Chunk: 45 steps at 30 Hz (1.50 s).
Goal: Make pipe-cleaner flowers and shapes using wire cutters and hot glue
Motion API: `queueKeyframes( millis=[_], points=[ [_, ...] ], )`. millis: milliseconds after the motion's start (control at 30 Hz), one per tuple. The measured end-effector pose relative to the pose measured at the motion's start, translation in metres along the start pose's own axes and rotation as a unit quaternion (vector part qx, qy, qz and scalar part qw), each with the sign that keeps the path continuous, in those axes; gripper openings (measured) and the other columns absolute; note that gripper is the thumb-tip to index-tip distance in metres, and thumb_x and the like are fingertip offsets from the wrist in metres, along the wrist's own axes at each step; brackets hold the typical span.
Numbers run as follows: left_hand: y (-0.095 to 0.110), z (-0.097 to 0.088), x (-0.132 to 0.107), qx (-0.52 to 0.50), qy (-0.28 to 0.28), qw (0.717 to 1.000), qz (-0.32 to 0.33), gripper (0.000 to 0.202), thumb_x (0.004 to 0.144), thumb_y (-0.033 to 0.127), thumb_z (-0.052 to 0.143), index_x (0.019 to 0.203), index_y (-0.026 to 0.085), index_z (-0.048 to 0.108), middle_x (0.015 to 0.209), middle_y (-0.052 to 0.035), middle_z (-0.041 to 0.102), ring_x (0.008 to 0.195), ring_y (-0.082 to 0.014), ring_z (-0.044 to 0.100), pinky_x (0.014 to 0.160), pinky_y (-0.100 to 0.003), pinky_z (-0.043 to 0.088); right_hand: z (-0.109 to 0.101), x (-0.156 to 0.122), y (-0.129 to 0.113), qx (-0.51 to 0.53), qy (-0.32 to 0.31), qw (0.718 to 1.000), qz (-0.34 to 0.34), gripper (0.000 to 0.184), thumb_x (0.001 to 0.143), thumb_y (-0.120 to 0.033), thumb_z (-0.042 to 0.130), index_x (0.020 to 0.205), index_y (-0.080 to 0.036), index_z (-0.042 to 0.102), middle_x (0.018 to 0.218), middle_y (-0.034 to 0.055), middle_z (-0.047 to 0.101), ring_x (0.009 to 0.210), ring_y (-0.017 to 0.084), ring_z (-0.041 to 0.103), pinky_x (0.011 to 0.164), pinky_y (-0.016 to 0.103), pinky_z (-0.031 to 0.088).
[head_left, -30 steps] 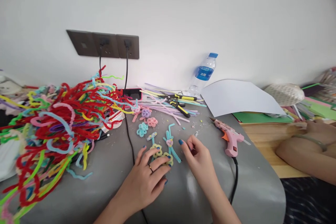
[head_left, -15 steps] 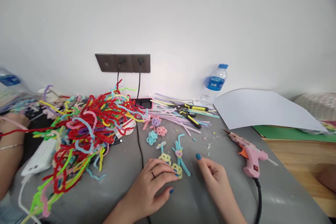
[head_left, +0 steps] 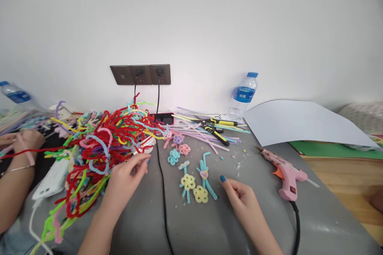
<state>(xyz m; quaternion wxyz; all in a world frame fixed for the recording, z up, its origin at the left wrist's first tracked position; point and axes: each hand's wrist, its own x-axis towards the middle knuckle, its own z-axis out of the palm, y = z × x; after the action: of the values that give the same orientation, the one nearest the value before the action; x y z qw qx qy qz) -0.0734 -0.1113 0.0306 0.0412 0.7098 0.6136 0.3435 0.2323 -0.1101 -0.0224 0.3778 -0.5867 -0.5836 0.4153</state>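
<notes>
My left hand (head_left: 124,179) reaches to the near right edge of a big tangle of coloured pipe cleaners (head_left: 98,147); its fingers are stretched out and slightly apart, holding nothing. My right hand (head_left: 239,197) rests on the grey tabletop (head_left: 209,227), fingers curled in, thumb pointing left, nothing visible in it. Between the hands lie two yellow pipe-cleaner flowers (head_left: 194,187) and a blue-stemmed piece with a pink heart (head_left: 205,175). Blue (head_left: 173,156), pink (head_left: 184,149) and purple (head_left: 177,139) flowers lie a little further back.
A pink glue gun (head_left: 285,171) lies right of my right hand, its black cord trailing forward. Yellow-handled pliers (head_left: 217,127) sit on straight pastel pipe cleaners. A water bottle (head_left: 243,95), white sheet (head_left: 302,123) and wall sockets (head_left: 140,74) stand behind. A black cable (head_left: 163,191) crosses the table. Another person's hands (head_left: 20,143) work at left.
My left hand has lifted off the yellow flowers and moved left to the pipe-cleaner tangle. The flowers now lie uncovered. My right hand has barely moved.
</notes>
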Motion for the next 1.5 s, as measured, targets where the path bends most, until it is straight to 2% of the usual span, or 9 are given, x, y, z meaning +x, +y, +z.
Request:
queueKeyframes(
  millis=[233, 400, 533, 733, 933, 1133, 1233, 1333, 1500],
  points=[
    [0.011, -0.019, 0.034, 0.020, 0.027, 0.999, 0.004, 0.026, 0.091, 0.036, 0.054, 0.110, 0.024, 0.068, 0.086, 0.0003, 0.076, 0.073, -0.0156, 0.071, 0.072, -0.024, 0.055, 0.001, -0.006, 0.001, -0.008, 0.017, 0.999, -0.027, 0.055, 0.087, -0.067, 0.042, 0.059, -0.025, 0.021, 0.060, -0.0042, 0.015, 0.054, 0.011, 0.016, 0.046, 0.026, 0.015],
    [0.021, 0.007, 0.050, 0.008, -0.140, 0.990, 0.025, 0.028, 0.090, 0.027, 0.051, 0.112, 0.025, 0.068, 0.088, -0.0012, 0.076, 0.073, -0.0178, 0.071, 0.068, -0.025, 0.054, -0.003, -0.018, 0.002, -0.008, 0.019, 0.999, -0.040, 0.056, 0.089, -0.068, 0.040, 0.060, -0.024, 0.020, 0.061, -0.0039, 0.015, 0.055, 0.011, 0.015, 0.046, 0.026, 0.016],
    [0.021, 0.036, 0.048, 0.021, -0.185, 0.979, 0.081, 0.029, 0.089, 0.020, 0.052, 0.112, 0.024, 0.068, 0.105, -0.0052, 0.074, 0.079, -0.0183, 0.070, 0.076, -0.029, 0.054, -0.012, -0.030, 0.004, -0.012, 0.019, 0.999, -0.031, 0.058, 0.088, -0.071, 0.039, 0.059, -0.024, 0.020, 0.060, -0.0036, 0.015, 0.054, 0.011, 0.016, 0.046, 0.026, 0.017],
    [0.028, 0.050, 0.060, 0.038, -0.206, 0.973, 0.099, 0.026, 0.092, 0.019, 0.050, 0.109, 0.023, 0.069, 0.109, -0.0057, 0.069, 0.089, -0.0195, 0.068, 0.075, -0.028, 0.052, -0.046, -0.047, 0.009, -0.036, 0.135, 0.990, -0.029, 0.058, 0.087, -0.069, 0.045, 0.059, -0.024, 0.024, 0.059, -0.0029, 0.018, 0.054, 0.012, 0.019, 0.045, 0.026, 0.021],
    [0.036, 0.064, 0.080, -0.025, -0.242, 0.961, 0.131, 0.025, 0.089, 0.019, 0.053, 0.104, 0.024, 0.072, 0.098, -0.0035, 0.073, 0.090, -0.0193, 0.067, 0.077, -0.027, 0.050, -0.095, -0.057, 0.014, -0.110, 0.302, 0.947, 0.013, 0.051, 0.079, -0.065, 0.054, 0.055, -0.024, 0.036, 0.054, -0.0007, 0.031, 0.050, 0.015, 0.029, 0.044, 0.028, 0.028],
    [0.049, 0.081, 0.097, -0.055, -0.291, 0.945, 0.140, 0.020, 0.087, 0.022, 0.054, 0.095, 0.021, 0.072, 0.077, -0.0004, 0.069, 0.069, -0.0149, 0.063, 0.062, -0.024, 0.044, -0.111, -0.059, 0.030, -0.134, 0.315, 0.939, 0.046, 0.047, 0.080, -0.062, 0.049, 0.055, -0.025, 0.033, 0.055, -0.0017, 0.027, 0.050, 0.015, 0.029, 0.044, 0.029, 0.027],
    [0.046, 0.079, 0.103, -0.026, -0.278, 0.952, 0.125, 0.020, 0.087, 0.022, 0.053, 0.095, 0.021, 0.071, 0.081, -0.0005, 0.071, 0.068, -0.0151, 0.062, 0.063, -0.024, 0.045, -0.112, -0.058, 0.042, -0.137, 0.297, 0.944, 0.040, 0.047, 0.081, -0.062, 0.047, 0.057, -0.025, 0.034, 0.056, -0.0021, 0.028, 0.051, 0.015, 0.031, 0.044, 0.029, 0.027],
    [0.034, 0.073, 0.100, 0.009, -0.214, 0.971, 0.108, 0.027, 0.090, 0.019, 0.048, 0.109, 0.021, 0.068, 0.103, -0.0042, 0.074, 0.080, -0.0183, 0.067, 0.075, -0.029, 0.051, -0.115, -0.058, 0.053, -0.133, 0.286, 0.948, 0.031, 0.045, 0.083, -0.060, 0.048, 0.058, -0.025, 0.037, 0.057, -0.0023, 0.030, 0.051, 0.015, 0.032, 0.045, 0.028, 0.029],
    [0.012, 0.067, 0.076, 0.081, -0.153, 0.972, 0.159, 0.041, 0.087, 0.005, 0.038, 0.114, 0.019, 0.066, 0.110, -0.0083, 0.071, 0.102, -0.0222, 0.068, 0.088, -0.034, 0.055, -0.117, -0.055, 0.062, -0.134, 0.273, 0.952, 0.026, 0.044, 0.082, -0.061, 0.049, 0.058, -0.024, 0.040, 0.056, -0.0023, 0.031, 0.051, 0.016, 0.034, 0.044, 0.027, 0.029]
  ],
)
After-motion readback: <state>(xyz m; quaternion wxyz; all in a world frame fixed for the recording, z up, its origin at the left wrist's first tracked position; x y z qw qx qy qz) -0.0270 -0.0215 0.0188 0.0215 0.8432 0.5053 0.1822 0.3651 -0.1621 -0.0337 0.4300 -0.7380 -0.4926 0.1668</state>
